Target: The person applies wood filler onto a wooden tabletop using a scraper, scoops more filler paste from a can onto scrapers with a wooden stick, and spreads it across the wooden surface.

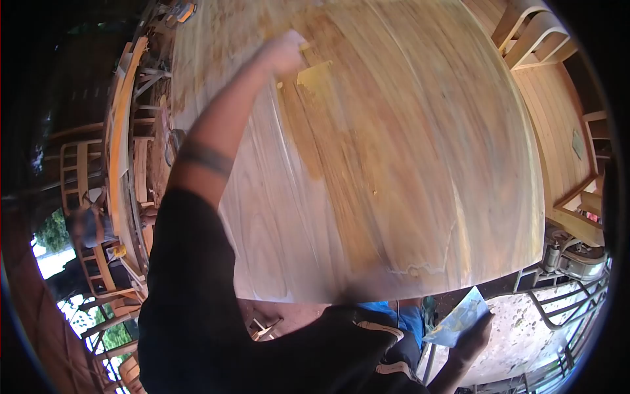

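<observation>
The left hand (pixel 287 54) is reaching over the wooden tabletop (pixel 420 144) beside a yellow patch (pixel 316 73) — fingers too blurred to tell their grip — while the right hand (pixel 476 338) is gripping a smeared bluish board (pixel 458 320) near the tabletop's edge.

A big wooden board (pixel 446 151) fills the middle. Near 12 o'clock, the left hand (pixel 285 54) is over it, too blurry to tell what the fingers hold. Just beside it is a yellow patch (pixel 315 73), and a darker yellow smear (pixel 312 148) runs down toward 6 o'clock. Near 4 o'clock, the right hand (pixel 474 340) holds a messy blue sheet (pixel 461 319) by its edge. A planked wood piece (pixel 548 111) is between 2 and 3 o'clock.
</observation>
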`<act>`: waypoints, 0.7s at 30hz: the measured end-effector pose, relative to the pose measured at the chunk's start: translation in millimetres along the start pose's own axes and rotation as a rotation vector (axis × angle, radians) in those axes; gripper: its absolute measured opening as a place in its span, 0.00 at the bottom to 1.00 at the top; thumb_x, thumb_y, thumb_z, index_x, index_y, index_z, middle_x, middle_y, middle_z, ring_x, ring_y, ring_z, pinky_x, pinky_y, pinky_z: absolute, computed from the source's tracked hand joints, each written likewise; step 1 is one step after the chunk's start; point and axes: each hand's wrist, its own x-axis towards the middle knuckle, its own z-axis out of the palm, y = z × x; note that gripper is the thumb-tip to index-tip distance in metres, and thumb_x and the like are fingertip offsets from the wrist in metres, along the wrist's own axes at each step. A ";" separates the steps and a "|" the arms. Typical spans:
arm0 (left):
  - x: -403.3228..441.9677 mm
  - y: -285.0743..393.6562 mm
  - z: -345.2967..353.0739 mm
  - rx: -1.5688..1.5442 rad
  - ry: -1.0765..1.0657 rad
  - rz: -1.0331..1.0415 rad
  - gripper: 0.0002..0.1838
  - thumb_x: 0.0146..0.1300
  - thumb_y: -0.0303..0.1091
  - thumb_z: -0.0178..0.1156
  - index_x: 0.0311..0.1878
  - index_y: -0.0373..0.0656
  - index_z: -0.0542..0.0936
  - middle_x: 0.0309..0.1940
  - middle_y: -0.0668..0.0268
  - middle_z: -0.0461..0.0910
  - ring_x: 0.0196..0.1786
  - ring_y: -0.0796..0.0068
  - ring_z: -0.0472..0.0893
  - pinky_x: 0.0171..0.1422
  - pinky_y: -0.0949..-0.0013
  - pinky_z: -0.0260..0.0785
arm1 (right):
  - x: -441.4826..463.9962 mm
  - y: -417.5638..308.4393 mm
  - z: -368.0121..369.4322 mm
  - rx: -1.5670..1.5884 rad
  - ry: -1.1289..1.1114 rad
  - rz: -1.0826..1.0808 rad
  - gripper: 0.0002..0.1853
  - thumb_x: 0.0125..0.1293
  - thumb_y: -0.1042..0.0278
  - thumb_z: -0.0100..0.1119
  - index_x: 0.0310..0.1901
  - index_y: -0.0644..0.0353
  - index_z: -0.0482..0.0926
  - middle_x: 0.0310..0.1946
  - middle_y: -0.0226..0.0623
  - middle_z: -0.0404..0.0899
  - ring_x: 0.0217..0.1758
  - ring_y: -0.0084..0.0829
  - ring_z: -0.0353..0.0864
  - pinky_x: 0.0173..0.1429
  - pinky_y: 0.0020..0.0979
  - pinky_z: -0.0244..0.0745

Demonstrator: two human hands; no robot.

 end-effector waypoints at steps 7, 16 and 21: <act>5.2 6.3 68.9 0.019 0.110 0.112 0.24 0.48 0.20 0.48 0.50 0.44 0.78 0.47 0.50 0.76 0.53 0.51 0.74 0.57 0.63 0.66 | 0.1 20.1 -2.5 -0.361 -0.070 -0.513 0.28 0.68 0.64 0.43 0.66 0.70 0.54 0.51 0.51 0.70 0.51 0.41 0.72 0.59 0.37 0.63; 89.9 -79.9 12.7 -0.127 -0.001 0.141 0.23 0.43 0.20 0.53 0.47 0.43 0.81 0.41 0.54 0.80 0.42 0.60 0.78 0.45 0.65 0.70 | 5.8 1.8 15.7 0.187 0.101 0.039 0.24 0.71 0.57 0.39 0.57 0.71 0.65 0.48 0.44 0.71 0.50 0.36 0.71 0.59 0.34 0.64; 78.5 -49.3 7.8 -0.318 -0.245 0.053 0.27 0.38 0.19 0.51 0.46 0.43 0.82 0.32 0.59 0.81 0.32 0.67 0.77 0.37 0.66 0.71 | -2.0 29.4 -15.3 -0.488 0.000 -0.377 0.30 0.65 0.63 0.42 0.65 0.72 0.56 0.57 0.53 0.68 0.58 0.43 0.69 0.65 0.39 0.58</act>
